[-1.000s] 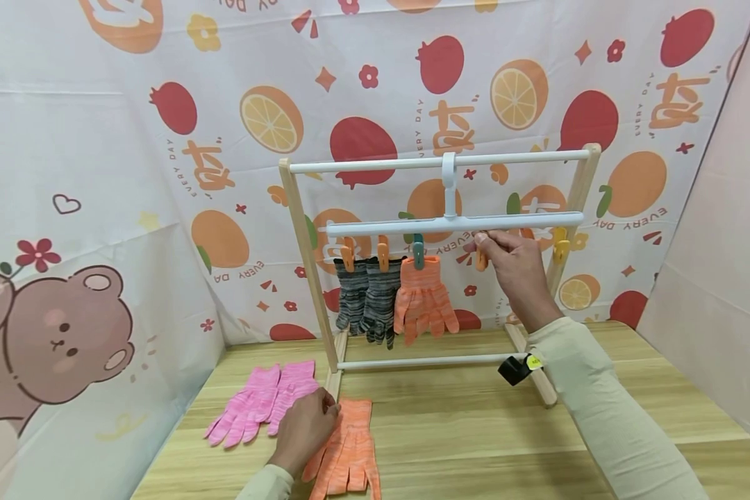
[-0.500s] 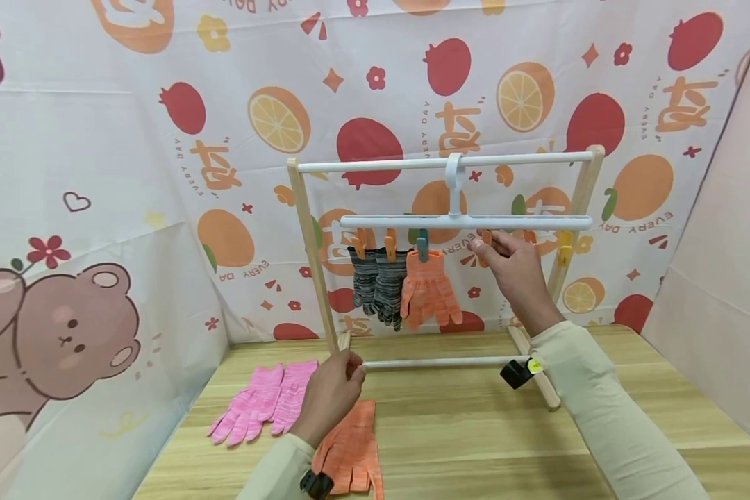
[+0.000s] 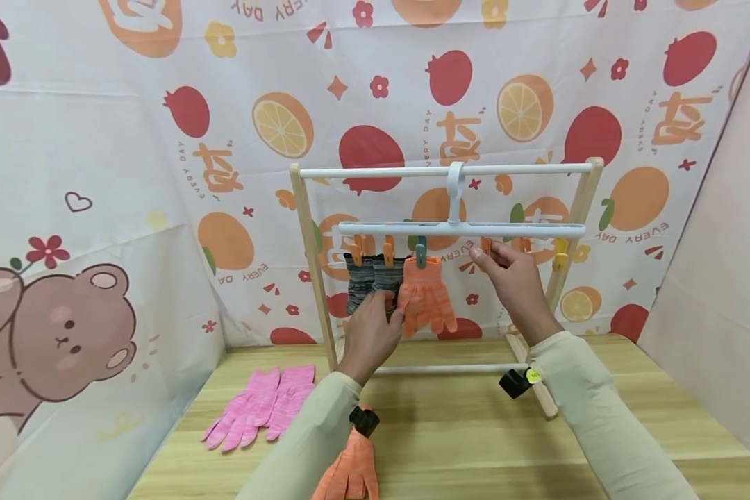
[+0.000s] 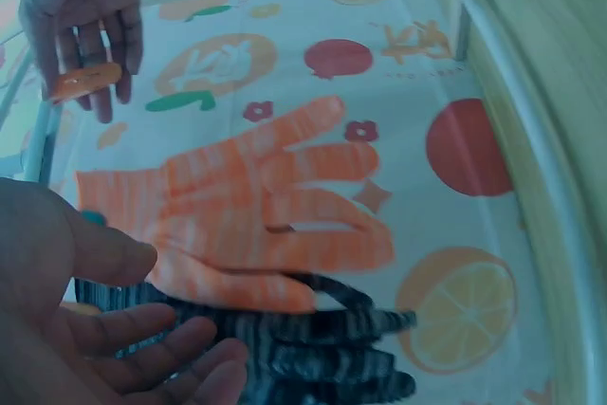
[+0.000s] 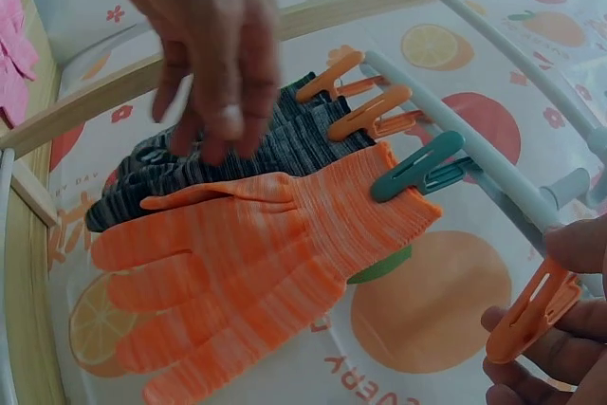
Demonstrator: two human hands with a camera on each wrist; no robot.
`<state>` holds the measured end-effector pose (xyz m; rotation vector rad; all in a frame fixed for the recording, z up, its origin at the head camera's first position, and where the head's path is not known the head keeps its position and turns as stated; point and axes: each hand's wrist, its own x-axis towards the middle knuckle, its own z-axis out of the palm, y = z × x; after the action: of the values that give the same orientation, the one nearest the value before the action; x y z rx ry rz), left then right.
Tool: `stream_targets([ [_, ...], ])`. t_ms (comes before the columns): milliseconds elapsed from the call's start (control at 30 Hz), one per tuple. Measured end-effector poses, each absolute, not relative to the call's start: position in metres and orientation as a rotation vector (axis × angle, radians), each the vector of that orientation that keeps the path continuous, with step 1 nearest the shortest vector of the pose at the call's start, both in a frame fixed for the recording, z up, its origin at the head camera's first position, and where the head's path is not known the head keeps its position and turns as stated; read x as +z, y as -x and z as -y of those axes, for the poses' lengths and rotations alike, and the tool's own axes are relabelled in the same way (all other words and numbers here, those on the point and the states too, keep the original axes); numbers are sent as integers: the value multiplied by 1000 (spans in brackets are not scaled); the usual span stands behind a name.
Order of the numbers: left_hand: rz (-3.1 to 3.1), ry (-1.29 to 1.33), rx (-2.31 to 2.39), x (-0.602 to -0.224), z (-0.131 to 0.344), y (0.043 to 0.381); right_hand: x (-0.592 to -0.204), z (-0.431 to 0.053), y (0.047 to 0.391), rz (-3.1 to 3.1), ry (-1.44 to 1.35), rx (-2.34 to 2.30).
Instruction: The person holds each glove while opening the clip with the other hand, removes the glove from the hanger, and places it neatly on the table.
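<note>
My right hand [image 3: 517, 283] pinches an orange clothespin [image 5: 533, 318] under the white hanger bar [image 3: 387, 228]. Empty-handed, my left hand [image 3: 370, 333] has its fingers loosely bent in front of the hanging gloves. An orange glove [image 5: 237, 267] hangs fingers down from a teal clothespin [image 5: 417, 166]. To its left hang two grey-black striped gloves [image 3: 359, 281], each on an orange clothespin, partly covered by my left hand in the head view. A second orange glove [image 3: 351, 472] lies on the table, partly hidden under my left sleeve.
Two pink gloves [image 3: 259, 406] lie on the table [image 3: 450, 430] at the left. The hanger hooks over the top rod [image 3: 375, 172] of a wooden-sided rack. At the bar's right end are a yellow clothespin [image 3: 560, 255] and another orange clothespin [image 3: 525, 244]. A printed cloth hangs behind.
My left hand has risen from beside the orange glove on the table, up and rightward to the hanging gloves. My right hand stays at the orange clothespin; the hanger has swayed slightly.
</note>
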<state>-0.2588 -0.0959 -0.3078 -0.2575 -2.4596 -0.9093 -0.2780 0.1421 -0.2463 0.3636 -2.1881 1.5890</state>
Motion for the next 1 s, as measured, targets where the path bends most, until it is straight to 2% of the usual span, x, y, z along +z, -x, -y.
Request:
stream_targets([
  [533, 2397, 136, -969, -300, 73, 273, -264, -145, 287, 2193, -322, 1636],
  [1000, 2335, 137, -1073, -295, 63, 280, -277, -143, 297, 2184, -276, 1710],
])
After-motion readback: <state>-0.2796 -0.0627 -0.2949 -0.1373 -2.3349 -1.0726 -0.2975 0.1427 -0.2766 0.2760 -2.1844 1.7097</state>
